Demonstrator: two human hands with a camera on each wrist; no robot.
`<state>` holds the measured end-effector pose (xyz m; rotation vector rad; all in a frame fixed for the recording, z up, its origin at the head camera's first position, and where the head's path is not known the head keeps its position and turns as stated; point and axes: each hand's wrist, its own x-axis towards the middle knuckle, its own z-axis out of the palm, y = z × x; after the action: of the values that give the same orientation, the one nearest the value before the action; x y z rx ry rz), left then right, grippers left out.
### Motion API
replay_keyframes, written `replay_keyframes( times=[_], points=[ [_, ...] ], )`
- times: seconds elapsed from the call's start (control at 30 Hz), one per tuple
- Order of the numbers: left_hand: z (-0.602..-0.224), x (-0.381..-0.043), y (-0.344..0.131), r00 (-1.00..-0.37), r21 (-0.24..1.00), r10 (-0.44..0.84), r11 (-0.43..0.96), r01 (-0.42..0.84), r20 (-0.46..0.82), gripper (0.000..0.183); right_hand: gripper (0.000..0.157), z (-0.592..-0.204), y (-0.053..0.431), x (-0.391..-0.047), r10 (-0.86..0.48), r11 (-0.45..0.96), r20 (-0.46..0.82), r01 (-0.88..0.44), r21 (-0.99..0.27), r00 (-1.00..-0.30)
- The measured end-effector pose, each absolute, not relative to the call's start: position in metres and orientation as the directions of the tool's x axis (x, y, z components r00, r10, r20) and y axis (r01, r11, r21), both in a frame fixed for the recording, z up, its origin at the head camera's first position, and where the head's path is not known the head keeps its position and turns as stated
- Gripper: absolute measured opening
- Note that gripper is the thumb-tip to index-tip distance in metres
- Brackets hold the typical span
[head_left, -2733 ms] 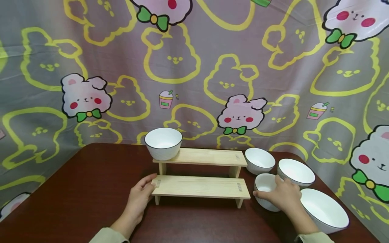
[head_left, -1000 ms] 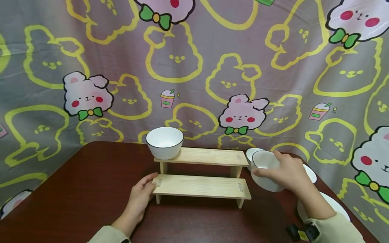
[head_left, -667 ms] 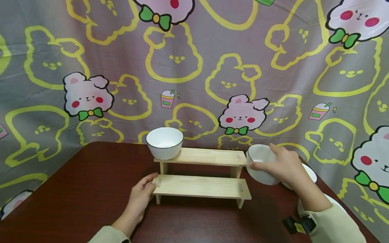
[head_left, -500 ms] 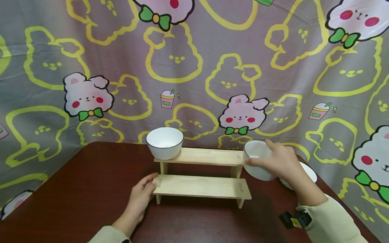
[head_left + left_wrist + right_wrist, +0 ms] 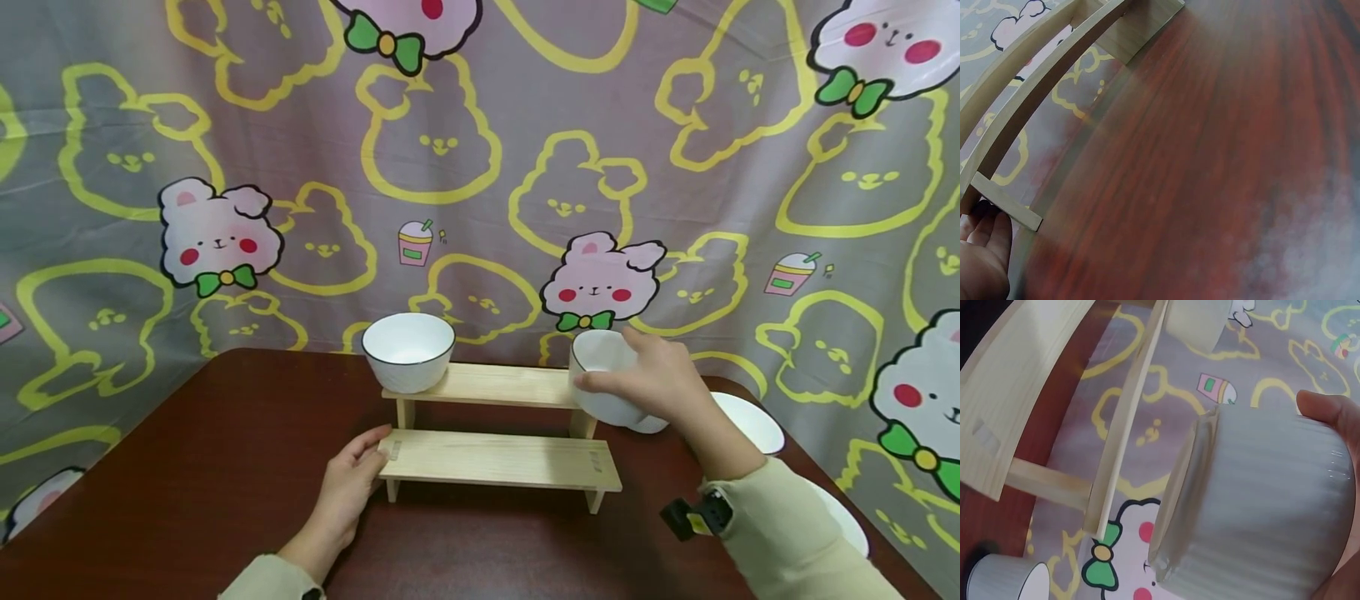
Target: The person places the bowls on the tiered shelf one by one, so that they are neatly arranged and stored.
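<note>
My right hand grips a white, dark-rimmed bowl by its side, thumb in front and fingers at the rim behind. It overlaps the right end of the upper shelf in the head view. Seen from the right wrist, the ribbed bowl is tilted, its base towards the upper shelf. At the left end of the lower shelf, my left hand holds the two-step wooden stand. The left wrist view has those fingers close by the stand's leg. Another white bowl sits on the upper shelf's left end.
Partly hidden behind the held bowl, a white bowl stands on the dark red-brown table. Two more white bowls, one farther back and one larger bowl beside my right sleeve, are at the right. A patterned curtain hangs behind.
My right hand took hold of the bowl on the table, lifted it and carried it up and left to the upper shelf's right end. My left hand stays at the stand.
</note>
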<state>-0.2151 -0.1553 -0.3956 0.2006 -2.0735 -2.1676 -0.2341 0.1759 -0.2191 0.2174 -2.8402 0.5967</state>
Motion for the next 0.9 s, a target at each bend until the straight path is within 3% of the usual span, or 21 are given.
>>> replay_keyframes(
  times=[0.6,0.9],
  points=[
    [-0.396,-0.216,-0.154,-0.981,0.999,-0.192,-0.037,0.003,-0.004,0.041,0.098,-0.23,0.142,-0.251,-0.19,0.845,0.242,-0.284,-0.453,-0.952],
    [-0.396,-0.216,-0.154,-0.98,1.0,-0.201,-0.028,0.002,-0.004,0.041,0.097,-0.234,0.125,-0.264,-0.236,0.844,0.283,-0.341,-0.414,-0.93]
  ],
)
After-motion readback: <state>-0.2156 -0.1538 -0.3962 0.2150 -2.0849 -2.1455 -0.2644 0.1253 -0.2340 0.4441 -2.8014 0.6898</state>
